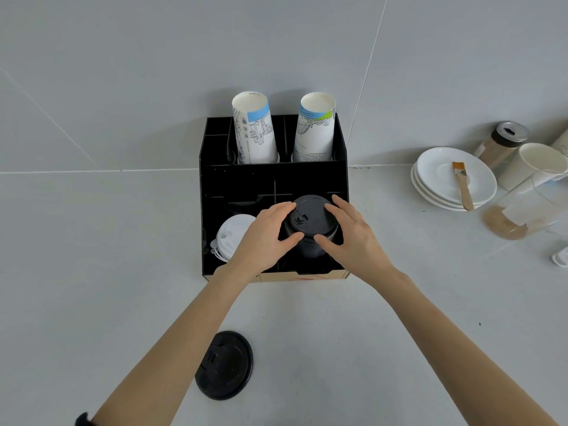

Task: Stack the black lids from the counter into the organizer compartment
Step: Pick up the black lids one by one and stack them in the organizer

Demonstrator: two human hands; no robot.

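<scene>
A stack of black lids (310, 222) stands in the front right compartment of the black organizer (215, 186). My left hand (264, 238) grips the stack from its left side. From the right, my right hand (350, 238) holds the same stack, fingers curled around the rim. One more black lid (226, 364) lies flat on the grey counter, near me, below my left forearm. White lids (230, 235) fill the front left compartment, partly hidden by my left hand.
Two printed paper cup stacks (255, 130) stand upside down in the organizer's back compartments. At the right sit stacked white plates (436, 167) with a brush (462, 182), a jar (501, 142), a white cup (531, 167) and a clear container (522, 210).
</scene>
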